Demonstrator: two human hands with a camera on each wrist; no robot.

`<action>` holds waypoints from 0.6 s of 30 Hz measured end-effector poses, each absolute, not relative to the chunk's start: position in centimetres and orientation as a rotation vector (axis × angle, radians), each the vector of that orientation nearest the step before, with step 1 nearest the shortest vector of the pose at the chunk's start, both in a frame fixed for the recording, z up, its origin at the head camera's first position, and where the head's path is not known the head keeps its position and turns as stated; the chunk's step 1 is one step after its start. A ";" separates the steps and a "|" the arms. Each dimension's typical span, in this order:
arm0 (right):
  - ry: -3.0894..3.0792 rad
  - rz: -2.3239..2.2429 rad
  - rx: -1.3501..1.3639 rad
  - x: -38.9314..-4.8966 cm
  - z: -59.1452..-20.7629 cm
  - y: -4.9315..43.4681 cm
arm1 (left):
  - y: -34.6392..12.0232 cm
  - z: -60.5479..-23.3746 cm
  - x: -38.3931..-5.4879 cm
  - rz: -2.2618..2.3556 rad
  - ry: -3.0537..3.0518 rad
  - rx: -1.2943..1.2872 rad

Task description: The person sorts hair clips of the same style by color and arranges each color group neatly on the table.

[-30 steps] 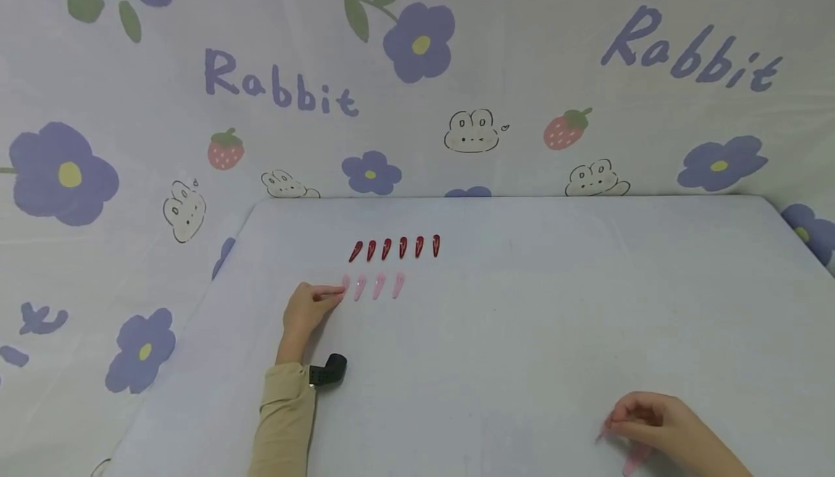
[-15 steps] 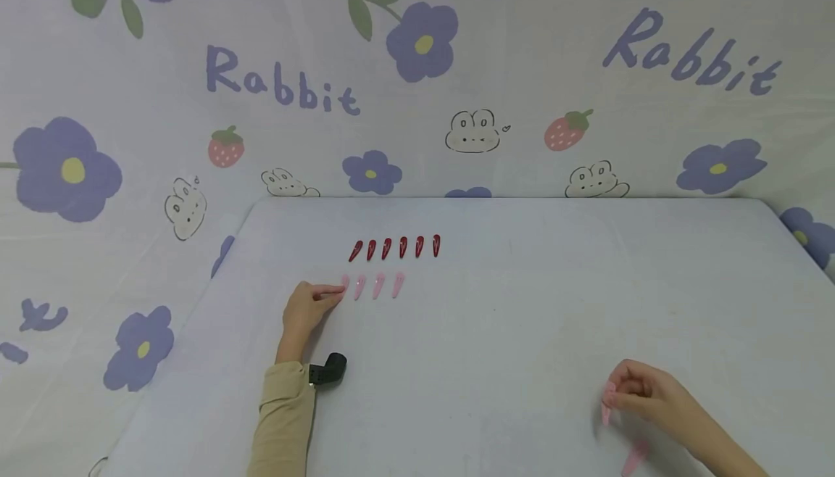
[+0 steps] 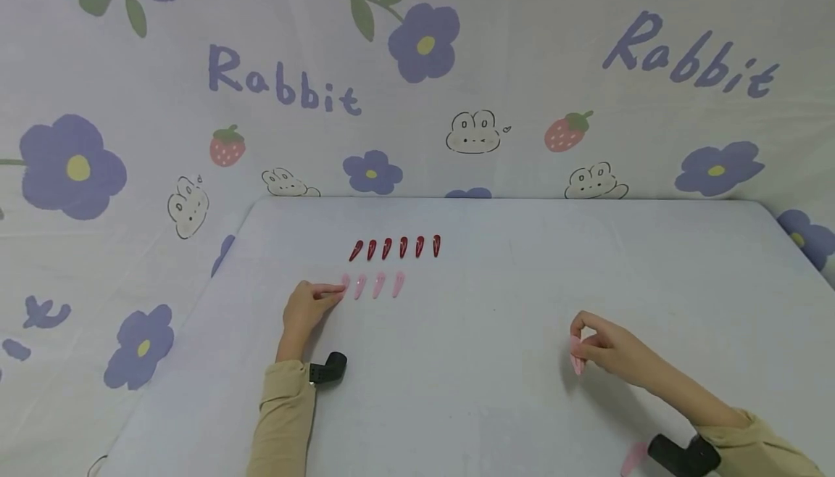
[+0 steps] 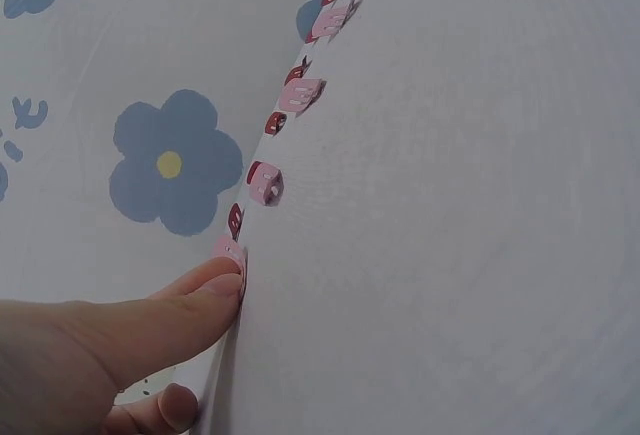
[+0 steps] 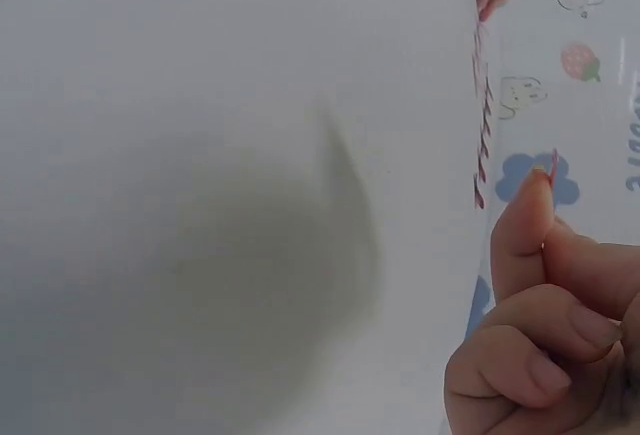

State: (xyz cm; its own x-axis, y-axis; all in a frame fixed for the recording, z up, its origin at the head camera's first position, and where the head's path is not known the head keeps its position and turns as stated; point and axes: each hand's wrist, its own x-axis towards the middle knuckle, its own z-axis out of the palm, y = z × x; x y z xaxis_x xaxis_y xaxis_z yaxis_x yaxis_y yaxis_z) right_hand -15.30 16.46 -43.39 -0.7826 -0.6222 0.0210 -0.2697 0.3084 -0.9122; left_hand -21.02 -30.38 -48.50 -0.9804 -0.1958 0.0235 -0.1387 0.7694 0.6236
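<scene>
At the left end of a row of pink snap hair clips, my left hand [image 3: 309,312] pinches the leftmost pink hair clip [image 3: 346,283] between thumb and finger, while that clip lies on the table. Several more pink clips [image 3: 379,285] continue the row to its right. Over the right side of the table, my right hand [image 3: 607,346] holds another pink hair clip [image 3: 577,357] by its upper part, narrow end pointing down. In the right wrist view, only a thin edge of this clip [image 5: 555,167] shows past the fingertips.
Behind the pink row lies a row of several dark red hair clips [image 3: 403,247]. One loose pink clip [image 3: 633,458] lies near the front edge, beside the right wrist camera [image 3: 683,455]. A printed cloth [image 3: 509,49] hangs behind the white table [image 3: 496,390].
My right hand has lifted a pink hair clip from the front right and carried it forward and left. One pink clip stays behind there. The left hand keeps its place.
</scene>
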 end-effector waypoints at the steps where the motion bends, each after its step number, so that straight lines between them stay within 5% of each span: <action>1: 2.245 -1.453 -0.788 -15.7 -43.2 16.1 | -30.4 -48.5 -21.0 -1.001 -2.872 0.273; 18: 2.364 -1.411 -0.532 -20.9 -42.3 8.8 | -30.3 -48.5 -21.0 -0.980 -2.855 0.295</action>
State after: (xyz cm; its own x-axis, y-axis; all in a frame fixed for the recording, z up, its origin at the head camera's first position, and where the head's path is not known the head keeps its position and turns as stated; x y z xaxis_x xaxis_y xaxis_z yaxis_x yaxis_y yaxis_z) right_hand -20.89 8.85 -42.29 -0.8736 -0.4775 -0.0941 -0.1437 0.4378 -0.8875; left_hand -21.02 -30.26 -48.53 -0.9751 -0.2180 0.0398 -0.1476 0.7730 0.6171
